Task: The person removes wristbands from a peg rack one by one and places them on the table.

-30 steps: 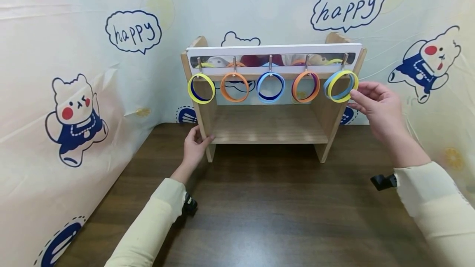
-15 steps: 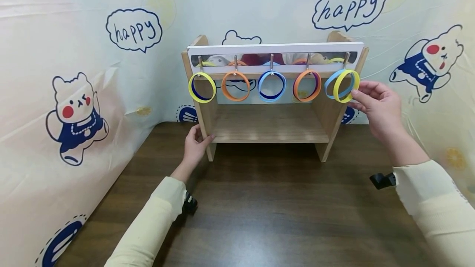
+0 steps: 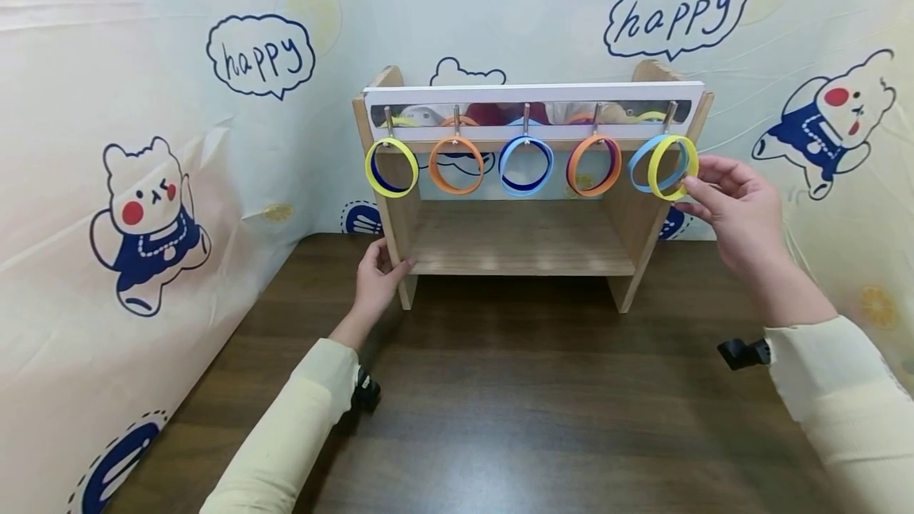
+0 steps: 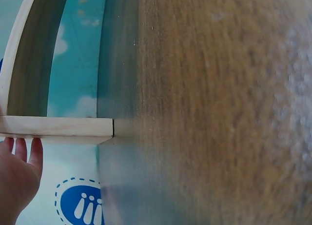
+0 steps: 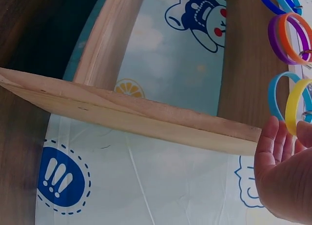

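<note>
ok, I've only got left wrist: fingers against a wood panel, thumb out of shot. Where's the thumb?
Observer: Head view shows the left hand's thumb across the panel's front edge.
Engineer: And the other hand?
Observer: Right hand is pinching a yellow band by the rightmost hook.
Engineer: Anything right behind that band?
Observer: Yes, a light blue band.
</note>
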Demonstrator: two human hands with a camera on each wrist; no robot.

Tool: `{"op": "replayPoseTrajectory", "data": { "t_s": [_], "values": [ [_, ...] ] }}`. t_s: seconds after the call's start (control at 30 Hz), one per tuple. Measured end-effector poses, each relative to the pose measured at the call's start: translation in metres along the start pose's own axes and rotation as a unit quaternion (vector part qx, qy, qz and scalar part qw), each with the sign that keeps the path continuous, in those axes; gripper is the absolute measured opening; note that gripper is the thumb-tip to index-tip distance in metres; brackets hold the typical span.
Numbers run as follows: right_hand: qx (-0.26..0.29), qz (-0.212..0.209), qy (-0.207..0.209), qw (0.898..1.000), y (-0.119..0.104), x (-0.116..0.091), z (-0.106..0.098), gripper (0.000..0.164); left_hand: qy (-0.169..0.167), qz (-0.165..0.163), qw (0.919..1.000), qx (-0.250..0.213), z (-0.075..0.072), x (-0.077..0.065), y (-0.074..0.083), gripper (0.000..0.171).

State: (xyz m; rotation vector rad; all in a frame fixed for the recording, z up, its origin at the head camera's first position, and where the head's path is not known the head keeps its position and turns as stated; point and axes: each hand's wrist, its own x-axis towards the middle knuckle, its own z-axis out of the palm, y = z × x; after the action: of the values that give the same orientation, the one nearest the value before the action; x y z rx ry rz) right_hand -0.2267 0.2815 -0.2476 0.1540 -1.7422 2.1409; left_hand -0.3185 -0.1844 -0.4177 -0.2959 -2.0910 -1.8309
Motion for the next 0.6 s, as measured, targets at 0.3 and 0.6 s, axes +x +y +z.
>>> {"op": "replayPoseTrajectory", "data": {
  "t_s": [0.3,0.6],
  "values": [
    [0.078,0.029,-0.021,0.996,-0.0054,-0.0012,-0.003,0.043,0.008,0.003,0.9999,0.01,-0.0008,-0.001,0.0003,0.049],
    [0.147,0.056,-0.01,0.988,-0.0104,-0.0015,-0.0035,0.039,0.003,-0.004,1.0,0.007,0.0005,-0.0013,0.0038,0.05]
  ]
}}
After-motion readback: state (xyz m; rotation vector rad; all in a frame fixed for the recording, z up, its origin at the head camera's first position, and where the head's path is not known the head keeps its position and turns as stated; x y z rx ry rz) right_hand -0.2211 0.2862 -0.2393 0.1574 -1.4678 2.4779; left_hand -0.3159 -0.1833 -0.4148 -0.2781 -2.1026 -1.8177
